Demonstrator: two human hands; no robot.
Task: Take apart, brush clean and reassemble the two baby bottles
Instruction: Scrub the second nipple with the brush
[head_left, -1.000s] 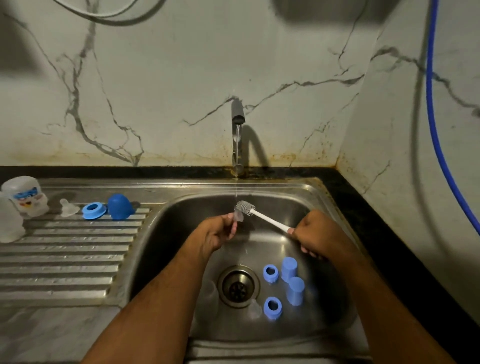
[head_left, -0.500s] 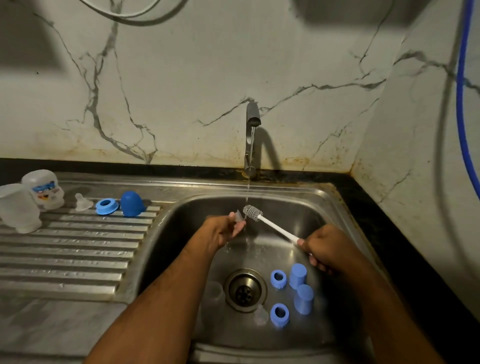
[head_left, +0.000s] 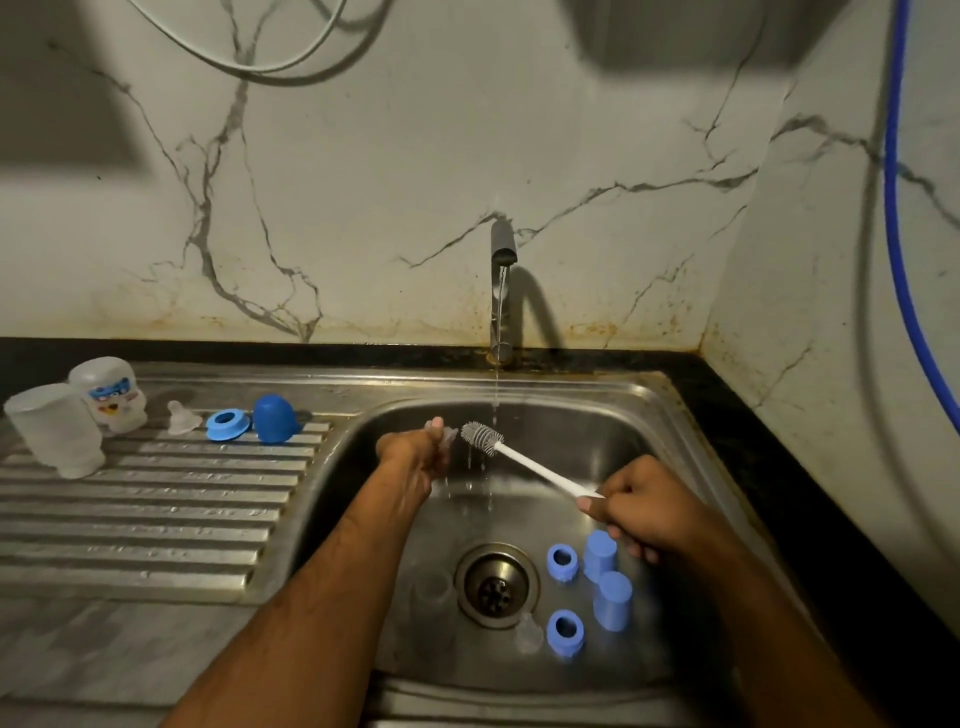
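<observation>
1. Bottle bodies (head_left: 54, 428) stand upside down at the frame's left edge on the drainboard (head_left: 156, 519).
2. Left hand (head_left: 415, 454) pinches a clear teat (head_left: 447, 434) at centre, just beside the tap stream.
3. Right hand (head_left: 644, 512) has its grip curled round the brush (head_left: 483, 439) handle.
4. Blue rings (head_left: 561, 561) and caps (head_left: 613, 600) lie in the sink (head_left: 649, 441), lower right.

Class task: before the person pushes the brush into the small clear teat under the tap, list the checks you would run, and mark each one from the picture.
1. Water runs from the tap: ok.
2. Right hand grips the brush by its handle end: ok.
3. Left hand pinches the teat: ok.
4. Bristles inside the teat: not ok, beside it.
5. Teat's opening faces the brush: cannot tell.
6. Drain uncovered: ok.
</observation>
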